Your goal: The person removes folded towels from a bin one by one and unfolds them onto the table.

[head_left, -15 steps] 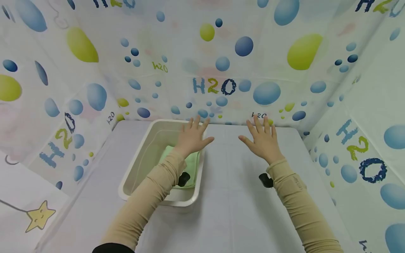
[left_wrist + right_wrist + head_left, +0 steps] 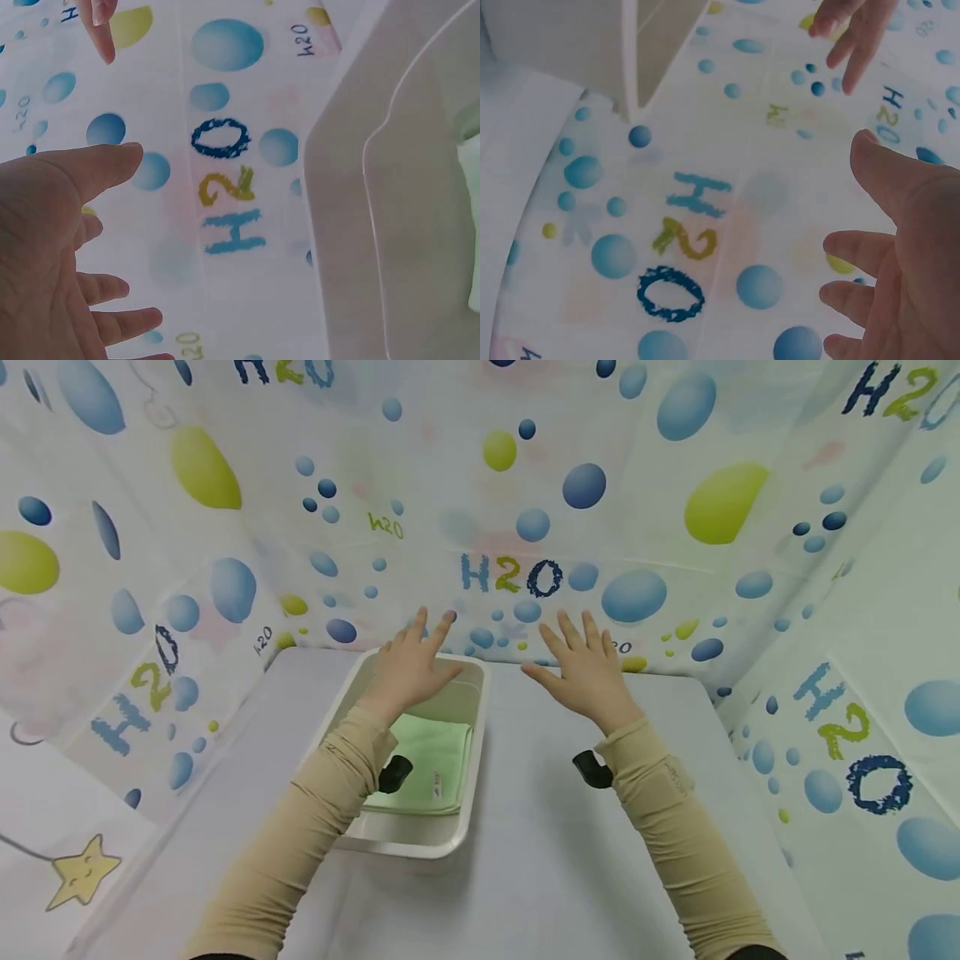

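We note both hands raised, fingers spread wide: left hand (image 2: 411, 670) above the white basin (image 2: 478, 735), right hand (image 2: 588, 681) over the counter (image 2: 517, 868). Basin sits left of the counter's middle, far end near the far edge; in it, a folded green cloth (image 2: 429, 756), tag showing.

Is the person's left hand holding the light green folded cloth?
No, the bare left hand has its fingers spread, and the light green folded cloth lies inside the white plastic basin.
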Demonstrator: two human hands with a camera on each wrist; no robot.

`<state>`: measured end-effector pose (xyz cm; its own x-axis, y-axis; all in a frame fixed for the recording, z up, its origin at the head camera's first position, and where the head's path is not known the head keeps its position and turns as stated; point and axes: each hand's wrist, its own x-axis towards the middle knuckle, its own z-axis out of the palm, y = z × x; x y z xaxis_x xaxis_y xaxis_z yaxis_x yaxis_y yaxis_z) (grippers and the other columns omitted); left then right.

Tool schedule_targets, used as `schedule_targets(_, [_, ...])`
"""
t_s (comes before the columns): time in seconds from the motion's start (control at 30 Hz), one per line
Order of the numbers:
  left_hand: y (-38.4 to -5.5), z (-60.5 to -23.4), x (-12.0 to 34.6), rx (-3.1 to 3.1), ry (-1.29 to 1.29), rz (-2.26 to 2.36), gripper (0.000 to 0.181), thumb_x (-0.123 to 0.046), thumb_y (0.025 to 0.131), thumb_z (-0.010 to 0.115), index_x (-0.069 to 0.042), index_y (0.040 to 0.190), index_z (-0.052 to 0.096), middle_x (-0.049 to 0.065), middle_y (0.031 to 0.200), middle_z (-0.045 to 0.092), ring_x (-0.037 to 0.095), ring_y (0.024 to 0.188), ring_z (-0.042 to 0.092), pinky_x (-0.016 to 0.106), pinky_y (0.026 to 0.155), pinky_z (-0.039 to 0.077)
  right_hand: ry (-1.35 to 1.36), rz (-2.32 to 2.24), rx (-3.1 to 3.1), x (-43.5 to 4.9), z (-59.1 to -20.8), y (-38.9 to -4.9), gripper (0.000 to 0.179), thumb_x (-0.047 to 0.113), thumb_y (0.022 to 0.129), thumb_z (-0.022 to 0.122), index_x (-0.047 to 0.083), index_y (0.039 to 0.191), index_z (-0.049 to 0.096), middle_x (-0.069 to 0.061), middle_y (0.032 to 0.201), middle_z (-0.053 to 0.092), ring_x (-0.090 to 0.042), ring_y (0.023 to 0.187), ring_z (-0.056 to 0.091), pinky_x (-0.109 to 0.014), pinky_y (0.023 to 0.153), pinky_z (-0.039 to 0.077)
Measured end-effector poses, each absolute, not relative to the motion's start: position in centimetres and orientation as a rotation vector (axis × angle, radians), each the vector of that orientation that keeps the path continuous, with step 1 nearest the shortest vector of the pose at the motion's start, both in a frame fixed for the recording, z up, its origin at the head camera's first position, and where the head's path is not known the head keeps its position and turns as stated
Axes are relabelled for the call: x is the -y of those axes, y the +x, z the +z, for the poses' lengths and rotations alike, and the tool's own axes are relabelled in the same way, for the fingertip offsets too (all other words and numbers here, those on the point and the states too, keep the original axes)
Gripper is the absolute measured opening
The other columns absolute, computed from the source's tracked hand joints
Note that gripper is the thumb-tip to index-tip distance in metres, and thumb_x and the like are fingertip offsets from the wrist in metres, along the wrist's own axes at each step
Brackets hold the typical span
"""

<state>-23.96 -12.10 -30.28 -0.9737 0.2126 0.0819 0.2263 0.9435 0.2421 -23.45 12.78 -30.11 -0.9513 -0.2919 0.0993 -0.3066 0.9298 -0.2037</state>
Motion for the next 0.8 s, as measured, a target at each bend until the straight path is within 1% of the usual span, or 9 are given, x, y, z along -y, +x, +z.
schedule_targets(0.13, [-23.9, -29.7, 14.5, 3.016, -0.287, -0.403, 0.075, -0.048, 0.092, 0.048, -0.023, 0.151, 0.009, 0.022, 0.156, 0.007, 0.049, 0.135, 0.027, 0.063, 0.102, 0.033, 0.539, 0.39, 3.002, -9.6, -29.1, -23.7, 0.072, 0.063, 0.091, 0.036, 0.025, 0.149, 0.02, -0.006, 0.159, 0.005, -0.03, 0.146, -0.011, -0.055, 0.117, -0.001])
schedule_targets(0.27, [-24.0, -29.7, 16.7, 2.964, -0.232, -0.466, 0.073, -0.046, 0.093, 0.049, -0.02, 0.151, 0.013, 0.026, 0.154, 0.01, 0.051, 0.133, 0.027, 0.064, 0.099, 0.035, 0.608, 0.468, 2.955, -6.5, -28.5, -24.0, 0.07, 0.061, 0.091, 0.038, 0.023, 0.148, 0.026, -0.008, 0.158, 0.012, -0.03, 0.147, -0.006, -0.055, 0.117, 0.003])
schedule_targets(0.37, [-23.9, -29.7, 18.2, 2.948, -0.187, -0.566, 0.073, -0.045, 0.093, 0.048, -0.016, 0.151, 0.014, 0.028, 0.153, 0.01, 0.052, 0.134, 0.025, 0.064, 0.101, 0.033, 0.664, 0.528, 2.906, -4.2, -28.1, -24.0, 0.068, 0.06, 0.091, 0.04, 0.021, 0.146, 0.031, -0.009, 0.157, 0.018, -0.031, 0.147, 0.0, -0.057, 0.116, 0.008])
schedule_targets(0.5, [-23.4, -29.6, 19.9, 2.94, -0.131, -0.768, 0.074, -0.047, 0.094, 0.045, -0.013, 0.151, 0.013, 0.029, 0.154, 0.005, 0.051, 0.137, 0.018, 0.065, 0.106, 0.025, 0.716, 0.617, 2.828, -1.3, -27.8, -24.0, 0.063, 0.055, 0.092, 0.044, 0.018, 0.143, 0.039, -0.01, 0.154, 0.027, -0.032, 0.146, 0.01, -0.057, 0.115, 0.015])
schedule_targets(0.53, [-23.3, -29.8, 20.3, 2.929, -0.124, -0.803, 0.074, -0.047, 0.094, 0.045, -0.011, 0.15, 0.013, 0.029, 0.153, 0.006, 0.051, 0.137, 0.019, 0.064, 0.106, 0.025, 0.723, 0.639, 2.808, -0.6, -27.9, -24.1, 0.062, 0.054, 0.092, 0.045, 0.018, 0.142, 0.041, -0.01, 0.153, 0.03, -0.032, 0.146, 0.013, -0.056, 0.115, 0.016])
schedule_targets(0.67, [-23.4, -31.4, 21.7, 2.898, -0.088, -0.89, 0.072, -0.044, 0.095, 0.045, -0.006, 0.149, 0.016, 0.033, 0.151, 0.01, 0.053, 0.136, 0.018, 0.065, 0.107, 0.023, 0.731, 0.728, 2.731, 1.6, -28.7, -24.4, 0.055, 0.048, 0.093, 0.048, 0.016, 0.137, 0.046, -0.01, 0.148, 0.039, -0.031, 0.142, 0.025, -0.052, 0.115, 0.023])
schedule_targets(0.73, [-23.5, -32.8, 22.2, 2.908, -0.056, -0.888, 0.071, -0.043, 0.095, 0.044, -0.004, 0.149, 0.018, 0.035, 0.15, 0.011, 0.054, 0.135, 0.019, 0.066, 0.106, 0.024, 0.732, 0.772, 2.705, 2.5, -29.4, -24.5, 0.052, 0.045, 0.093, 0.05, 0.015, 0.135, 0.049, -0.009, 0.145, 0.043, -0.03, 0.141, 0.029, -0.048, 0.114, 0.026])
schedule_targets(0.8, [-23.6, -34.3, 22.6, 2.935, 0.0, -0.884, 0.07, -0.045, 0.096, 0.041, -0.004, 0.148, 0.018, 0.035, 0.15, 0.009, 0.055, 0.135, 0.018, 0.067, 0.104, 0.025, 0.721, 0.823, 2.667, 3.1, -30.3, -24.7, 0.048, 0.041, 0.094, 0.051, 0.014, 0.133, 0.051, -0.009, 0.143, 0.046, -0.029, 0.139, 0.033, -0.046, 0.113, 0.029])
